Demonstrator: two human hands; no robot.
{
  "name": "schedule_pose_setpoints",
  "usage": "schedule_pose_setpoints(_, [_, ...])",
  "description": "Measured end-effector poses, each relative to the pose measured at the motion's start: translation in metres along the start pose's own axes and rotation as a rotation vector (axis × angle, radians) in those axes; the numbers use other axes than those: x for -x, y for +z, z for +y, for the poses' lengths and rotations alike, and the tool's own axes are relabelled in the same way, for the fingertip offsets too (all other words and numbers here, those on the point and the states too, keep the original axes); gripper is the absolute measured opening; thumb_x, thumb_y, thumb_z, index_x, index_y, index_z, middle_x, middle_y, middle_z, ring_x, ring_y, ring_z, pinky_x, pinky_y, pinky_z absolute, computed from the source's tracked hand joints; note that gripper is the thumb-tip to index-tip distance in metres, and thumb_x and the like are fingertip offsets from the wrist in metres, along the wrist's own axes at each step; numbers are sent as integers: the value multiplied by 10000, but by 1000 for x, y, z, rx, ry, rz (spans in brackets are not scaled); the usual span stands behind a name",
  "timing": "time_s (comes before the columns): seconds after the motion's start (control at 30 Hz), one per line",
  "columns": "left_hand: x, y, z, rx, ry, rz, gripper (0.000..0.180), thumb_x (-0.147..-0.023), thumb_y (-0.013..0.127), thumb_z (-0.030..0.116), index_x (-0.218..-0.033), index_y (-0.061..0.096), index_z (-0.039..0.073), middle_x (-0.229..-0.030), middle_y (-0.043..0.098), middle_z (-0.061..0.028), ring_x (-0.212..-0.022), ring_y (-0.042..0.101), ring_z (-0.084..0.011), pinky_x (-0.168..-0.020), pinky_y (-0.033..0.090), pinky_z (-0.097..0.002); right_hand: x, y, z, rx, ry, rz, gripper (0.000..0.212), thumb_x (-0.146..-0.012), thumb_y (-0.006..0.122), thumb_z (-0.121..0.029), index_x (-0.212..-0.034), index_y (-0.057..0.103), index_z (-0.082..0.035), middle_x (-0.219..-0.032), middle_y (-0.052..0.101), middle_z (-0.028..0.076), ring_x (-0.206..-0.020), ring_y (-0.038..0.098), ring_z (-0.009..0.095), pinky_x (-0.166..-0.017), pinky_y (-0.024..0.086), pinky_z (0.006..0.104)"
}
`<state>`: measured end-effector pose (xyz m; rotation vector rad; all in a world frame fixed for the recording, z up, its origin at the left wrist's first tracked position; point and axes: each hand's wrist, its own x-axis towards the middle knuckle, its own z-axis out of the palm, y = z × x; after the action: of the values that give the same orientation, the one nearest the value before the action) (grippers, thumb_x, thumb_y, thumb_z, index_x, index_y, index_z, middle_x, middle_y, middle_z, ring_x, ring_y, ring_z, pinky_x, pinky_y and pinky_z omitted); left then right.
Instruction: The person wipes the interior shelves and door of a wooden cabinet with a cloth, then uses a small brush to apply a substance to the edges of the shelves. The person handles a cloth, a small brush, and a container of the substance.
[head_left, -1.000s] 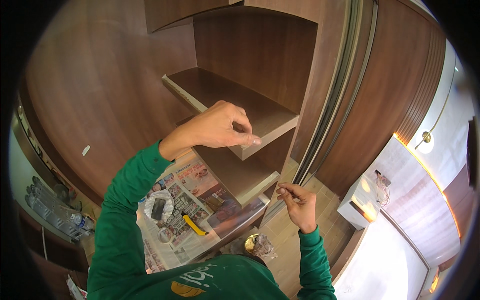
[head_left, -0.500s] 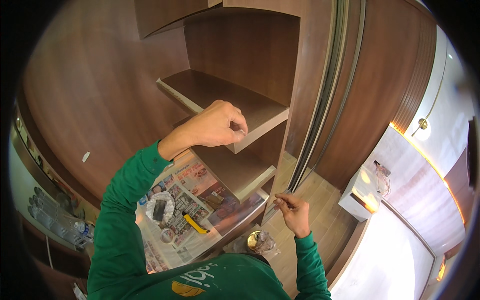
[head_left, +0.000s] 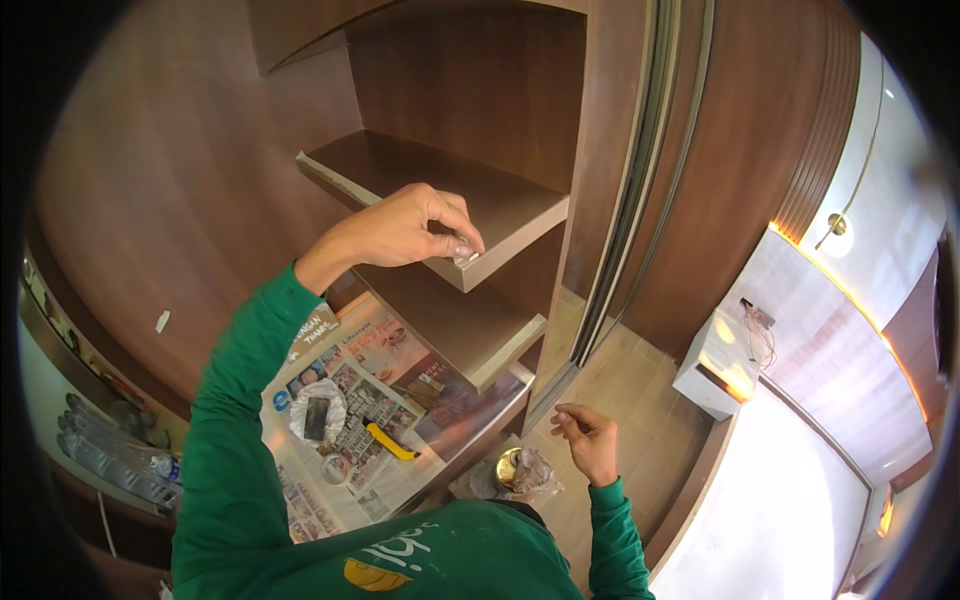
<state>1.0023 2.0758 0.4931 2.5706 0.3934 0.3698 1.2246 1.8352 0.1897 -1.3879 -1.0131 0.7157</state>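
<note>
My left hand (head_left: pixel 405 228) is closed in a pinch at the front corner of the upper shelf (head_left: pixel 470 190). Between its fingertips shows a small whitish piece (head_left: pixel 466 257), too small to name, against the pale edge strip (head_left: pixel 515 240). My right hand (head_left: pixel 588 440) hangs in the air, lower and to the right, beside the cabinet. Its fingers are curled together, and whatever may be between them cannot be made out. The lower shelf (head_left: pixel 450 325) has a similar pale front edge.
Newspaper (head_left: pixel 370 490) is spread below the shelves. On it lie a yellow utility knife (head_left: pixel 390 441), a dark block on crumpled white wrapping (head_left: pixel 317 418) and a small round container (head_left: pixel 336 469). An open can (head_left: pixel 508 466) stands nearby. Sliding-door tracks (head_left: pixel 625 220) run along the right.
My left hand has moved down and slightly left, bringing its fingertips to the shelf's corner. My right hand has dropped a little, its fingers slightly looser. The view has shifted slightly.
</note>
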Motion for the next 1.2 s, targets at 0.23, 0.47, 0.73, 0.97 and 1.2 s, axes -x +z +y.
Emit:
schedule_pose_setpoints(0.23, [6,-6,-12,-32,92,-40,249,-871,711,19,-1104,790,58,-1010,708,-78,-940,669,-204,-874,514,-340,14,2,20,2,105,17,194,-967,659,-54,-1109,735,53,-884,767,133,-767,753,180,-707,578,285])
schedule_pose_setpoints(0.47, [5,-9,-18,17,137,-31,368,-836,660,-75,-1156,775,65,-1013,717,-79,-955,678,-207,-867,529,-339,20,3,32,6,153,24,226,-990,665,-107,-1123,718,68,-908,762,136,-762,742,192,-664,554,288])
schedule_pose_setpoints(0.73, [-2,-11,-17,31,142,-94,279,-899,728,9,-1166,774,77,-975,711,-76,-908,676,-187,-808,532,-318,35,3,51,2,226,56,201,-986,649,-75,-1107,720,69,-887,759,132,-748,742,193,-649,556,286])
schedule_pose_setpoints(0.97, [-11,-16,-9,-21,126,-186,229,-895,756,64,-1122,784,66,-955,701,-54,-866,657,-174,-765,516,-314,44,2,64,14,266,86,201,-964,645,-49,-1096,721,82,-871,759,146,-754,750,197,-686,587,302])
schedule_pose_setpoints(1.2, [-10,-17,-6,-30,117,-182,146,-891,769,84,-1026,781,30,-966,708,-46,-887,666,-159,-766,523,-308,55,11,77,23,281,91,202,-956,650,-47,-1089,729,82,-884,766,160,-743,754,203,-671,594,309])
